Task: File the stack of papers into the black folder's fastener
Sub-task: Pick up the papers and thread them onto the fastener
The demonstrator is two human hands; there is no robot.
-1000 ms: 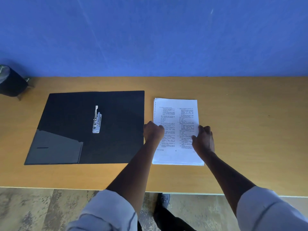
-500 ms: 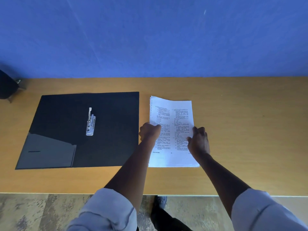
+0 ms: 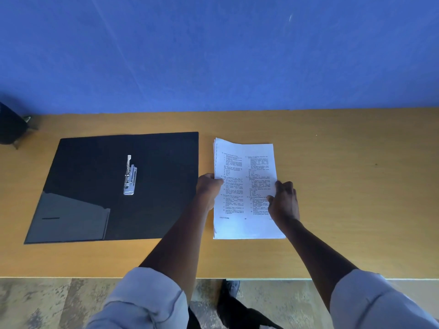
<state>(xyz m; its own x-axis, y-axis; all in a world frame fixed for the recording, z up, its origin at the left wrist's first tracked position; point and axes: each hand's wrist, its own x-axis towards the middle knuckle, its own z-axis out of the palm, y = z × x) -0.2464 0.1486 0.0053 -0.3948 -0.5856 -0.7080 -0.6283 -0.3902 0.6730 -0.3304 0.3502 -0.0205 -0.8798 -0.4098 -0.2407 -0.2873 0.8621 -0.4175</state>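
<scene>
A black folder [image 3: 90,162] lies open on the left of the wooden table [image 3: 356,186], with its silver fastener [image 3: 130,176] near the middle and a shiny pocket at the lower left. To its right is a white stack of printed papers [image 3: 244,162]. My left hand [image 3: 209,188] grips the stack's left edge, which is raised off the table with the far left corner curling up. My right hand [image 3: 283,200] holds the stack's right edge, fingers over the top sheet.
A dark object [image 3: 10,127] stands at the table's far left against the blue wall [image 3: 213,55]. The table's near edge runs across the bottom, with patterned floor and a dark shoe [image 3: 231,288] below it.
The left side of the paper stack has lifted off the table as both hands closed on its edges. The view has shifted slightly.
</scene>
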